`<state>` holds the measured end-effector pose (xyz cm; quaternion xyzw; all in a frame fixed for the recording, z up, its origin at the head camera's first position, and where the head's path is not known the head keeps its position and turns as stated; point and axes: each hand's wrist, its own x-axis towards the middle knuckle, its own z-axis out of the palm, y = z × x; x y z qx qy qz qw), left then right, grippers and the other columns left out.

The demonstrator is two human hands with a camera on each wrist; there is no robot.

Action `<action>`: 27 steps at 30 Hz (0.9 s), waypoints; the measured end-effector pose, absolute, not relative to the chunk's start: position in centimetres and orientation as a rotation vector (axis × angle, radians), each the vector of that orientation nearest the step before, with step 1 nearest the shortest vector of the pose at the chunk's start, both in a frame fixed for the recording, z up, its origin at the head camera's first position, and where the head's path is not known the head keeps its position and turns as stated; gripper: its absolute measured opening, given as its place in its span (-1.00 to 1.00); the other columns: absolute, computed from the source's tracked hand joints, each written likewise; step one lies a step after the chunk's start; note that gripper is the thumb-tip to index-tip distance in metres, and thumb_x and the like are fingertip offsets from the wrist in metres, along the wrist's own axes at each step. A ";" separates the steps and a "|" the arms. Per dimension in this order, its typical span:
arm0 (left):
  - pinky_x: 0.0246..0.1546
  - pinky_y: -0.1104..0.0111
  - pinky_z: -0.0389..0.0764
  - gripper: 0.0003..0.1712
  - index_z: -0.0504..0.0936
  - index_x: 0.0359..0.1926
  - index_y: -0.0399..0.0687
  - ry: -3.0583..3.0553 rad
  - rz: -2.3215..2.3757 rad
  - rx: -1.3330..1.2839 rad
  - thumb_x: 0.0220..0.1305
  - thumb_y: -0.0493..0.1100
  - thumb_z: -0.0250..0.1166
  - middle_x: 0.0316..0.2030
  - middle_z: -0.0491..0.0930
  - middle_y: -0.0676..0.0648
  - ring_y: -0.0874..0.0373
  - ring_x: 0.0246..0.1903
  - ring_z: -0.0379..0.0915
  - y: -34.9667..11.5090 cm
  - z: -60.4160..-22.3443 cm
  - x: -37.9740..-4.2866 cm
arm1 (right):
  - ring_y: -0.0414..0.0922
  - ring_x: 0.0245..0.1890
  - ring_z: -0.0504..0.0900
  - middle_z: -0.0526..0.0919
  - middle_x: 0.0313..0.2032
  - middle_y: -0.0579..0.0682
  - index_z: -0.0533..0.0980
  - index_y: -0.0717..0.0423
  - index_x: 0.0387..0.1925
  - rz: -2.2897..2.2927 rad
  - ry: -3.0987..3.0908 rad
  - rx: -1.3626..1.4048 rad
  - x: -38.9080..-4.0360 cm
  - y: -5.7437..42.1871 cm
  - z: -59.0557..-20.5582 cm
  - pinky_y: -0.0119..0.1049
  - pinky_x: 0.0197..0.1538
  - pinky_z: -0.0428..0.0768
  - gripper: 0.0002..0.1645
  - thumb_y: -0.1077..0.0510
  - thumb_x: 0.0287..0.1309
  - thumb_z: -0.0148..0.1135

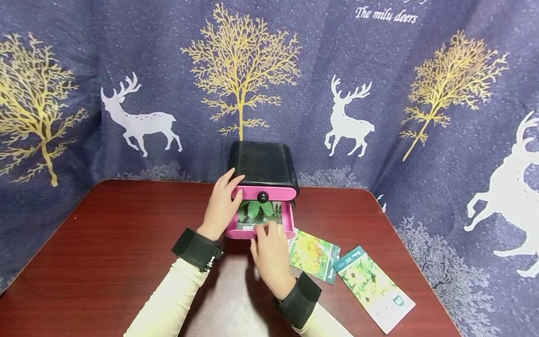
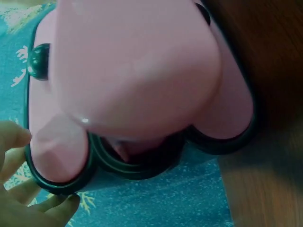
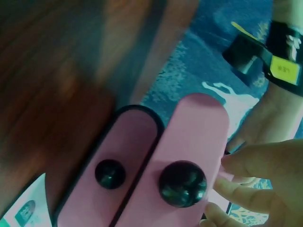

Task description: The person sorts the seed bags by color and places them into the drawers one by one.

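Head view: from where I stand, a black storage box [image 1: 263,164] sits at the far middle of the bench [image 1: 139,234]. Its open drawer [image 1: 242,234], pink, projects toward the near side and contains a leaf-print packet [image 1: 254,211], lying flat. Expect the packet to be light, thin and flexible, with a slick face that may crease if forced; take hold at a side edge. The left hand [image 1: 221,203] is extended, fingers spread against the box's left side, thumb on the closed top drawer [image 1: 282,193]. The right hand [image 1: 271,262] reaches over the drawer's near rim. To the right, a yellow-flower packet [image 1: 311,252] and a white-ended packet [image 1: 375,290] lie on the bench.

Left wrist view: the open drawer's front hides its contents. The left fingertips lie along the box's shell.

Right wrist view: the bottom drawer [image 3: 135,132] is closed, contents hidden. The right fingers meet the open drawer's rim; I cannot tell whether they grip anything. The drawer appears rigid; its black knob [image 3: 182,183] offers the surest hold.
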<state>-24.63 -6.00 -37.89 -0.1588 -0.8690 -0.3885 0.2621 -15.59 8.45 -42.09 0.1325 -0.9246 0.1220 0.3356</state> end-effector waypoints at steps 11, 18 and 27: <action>0.26 0.06 0.31 -0.52 0.49 0.19 0.04 -2.377 -1.021 -0.435 0.24 -0.33 0.17 0.31 0.30 -0.09 -0.09 0.32 0.16 -6.4 -38.5 -25.1 | -0.03 -0.24 0.37 0.43 -0.28 0.06 0.53 0.13 -0.20 0.373 -2.378 0.397 -15.8 8.4 -43.2 -0.32 -0.42 0.47 -0.62 0.28 -0.17 0.39; 0.26 0.05 0.31 -0.52 0.50 0.18 0.04 -2.342 -1.039 -0.427 0.24 -0.35 0.16 0.31 0.32 -0.09 -0.09 0.32 0.16 -6.3 -38.8 -25.1 | 0.00 -0.16 0.35 0.42 -0.23 0.09 0.47 0.16 -0.13 0.441 -2.402 0.385 -15.7 8.1 -43.3 -0.29 -0.42 0.57 -0.59 0.31 -0.10 0.36; 0.27 0.06 0.30 -0.51 0.49 0.19 0.04 -2.343 -1.039 -0.415 0.24 -0.35 0.16 0.31 0.31 -0.08 -0.10 0.32 0.16 -6.2 -39.0 -25.2 | 0.02 -0.12 0.37 0.44 -0.18 0.11 0.47 0.20 -0.38 0.447 -2.351 0.380 -16.7 8.3 -43.6 -0.22 -0.15 0.56 -0.76 0.28 -0.07 0.39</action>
